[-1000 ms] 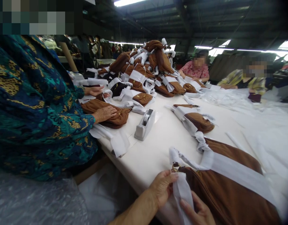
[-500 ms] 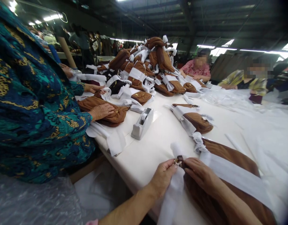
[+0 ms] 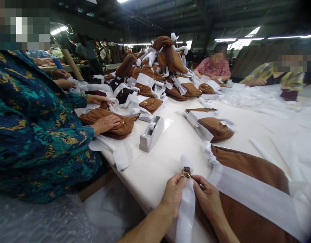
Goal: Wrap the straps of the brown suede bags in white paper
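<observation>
A gold-coloured metal buckle (image 3: 186, 173) on a dark brown leather tab is pinched from both sides near the table's front edge. My left hand (image 3: 173, 194) grips its left side with thumb and fingertips; my right hand (image 3: 206, 195) grips the right side. Below the buckle hangs a strap (image 3: 186, 214) wrapped in white tissue, and another wrapped piece extends beyond the leather tab. Right of my hands lies a large brown bag (image 3: 249, 162), a wide white paper band (image 3: 254, 185) across it. My right forearm covers part of its near side.
A grey tape dispenser (image 3: 152, 133) stands left of centre, with a wrapped brown bag (image 3: 216, 130) to its right. Behind rises a heap of brown bags (image 3: 147, 72). At left, a co-worker's hand (image 3: 107, 123) rests on a bag. Clear plastic sheets (image 3: 262, 96) cover the far right.
My right hand has shifted left and turned, its fingertips now on the buckle's right side. The buckle has moved slightly left and faces me more squarely.
</observation>
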Action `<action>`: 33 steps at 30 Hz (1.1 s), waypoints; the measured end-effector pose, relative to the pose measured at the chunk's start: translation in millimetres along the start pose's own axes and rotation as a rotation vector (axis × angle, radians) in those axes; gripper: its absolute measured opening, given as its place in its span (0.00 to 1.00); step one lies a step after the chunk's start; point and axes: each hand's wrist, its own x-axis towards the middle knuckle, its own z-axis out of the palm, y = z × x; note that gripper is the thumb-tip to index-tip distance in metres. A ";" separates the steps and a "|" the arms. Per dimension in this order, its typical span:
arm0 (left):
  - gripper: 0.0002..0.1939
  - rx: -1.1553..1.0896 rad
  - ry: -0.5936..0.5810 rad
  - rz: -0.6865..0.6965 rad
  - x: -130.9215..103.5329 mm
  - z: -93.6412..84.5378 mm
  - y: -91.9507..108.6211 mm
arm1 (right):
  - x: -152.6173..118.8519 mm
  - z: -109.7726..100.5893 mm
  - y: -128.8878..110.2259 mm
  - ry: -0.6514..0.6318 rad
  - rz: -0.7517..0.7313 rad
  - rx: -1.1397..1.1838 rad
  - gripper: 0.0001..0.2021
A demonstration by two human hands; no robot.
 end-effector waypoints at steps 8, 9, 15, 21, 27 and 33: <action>0.17 -0.055 0.065 0.055 -4.2 1.8 0.6 | 17.5 -18.4 -32.6 0.128 -0.191 -0.203 0.17; 0.17 -0.055 0.059 0.059 -4.3 1.8 0.8 | 22.1 -18.9 -37.8 0.113 -0.266 -0.249 0.17; 0.17 -0.030 0.072 0.117 -2.6 -1.7 1.1 | 34.5 -9.7 -43.6 -0.165 -0.594 -0.371 0.11; 0.15 -0.040 0.068 0.145 -3.6 -5.9 -5.5 | 19.8 -17.1 -36.5 -0.198 -0.487 -0.298 0.08; 0.16 -0.022 0.027 0.151 -7.0 -8.0 -3.8 | 27.5 -8.6 -37.2 -0.131 -0.165 -0.070 0.22; 0.17 0.065 0.030 0.138 -7.1 -11.6 -3.8 | 33.7 -7.0 -42.0 -0.350 0.030 0.170 0.20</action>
